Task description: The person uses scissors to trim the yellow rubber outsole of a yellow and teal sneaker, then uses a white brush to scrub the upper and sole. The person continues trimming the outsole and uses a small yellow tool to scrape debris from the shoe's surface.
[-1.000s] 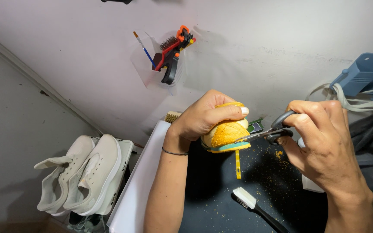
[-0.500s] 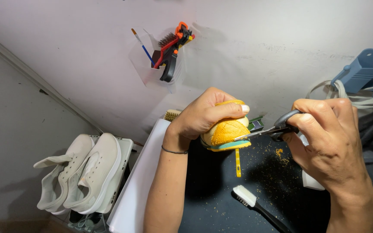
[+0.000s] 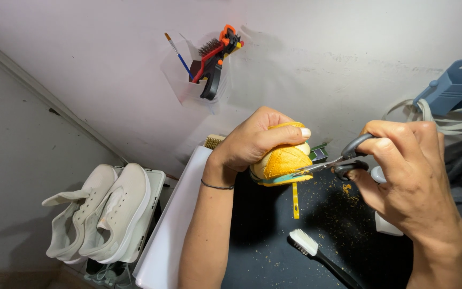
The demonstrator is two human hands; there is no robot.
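Compared with a moment earlier, almost nothing has moved: the right hand (image 3: pixel 413 176) is still closed through the handles of the scissors (image 3: pixel 333 163), only shifted a little. Left hand (image 3: pixel 258 142) stays clamped over the yellow shoe (image 3: pixel 283 163), holding it above the dark worktop (image 3: pixel 274 241) so the blades can reach its edge. Under this hand a yellow strip (image 3: pixel 295 200) hangs, and a brush (image 3: pixel 316 251) lies below, among small crumbs.
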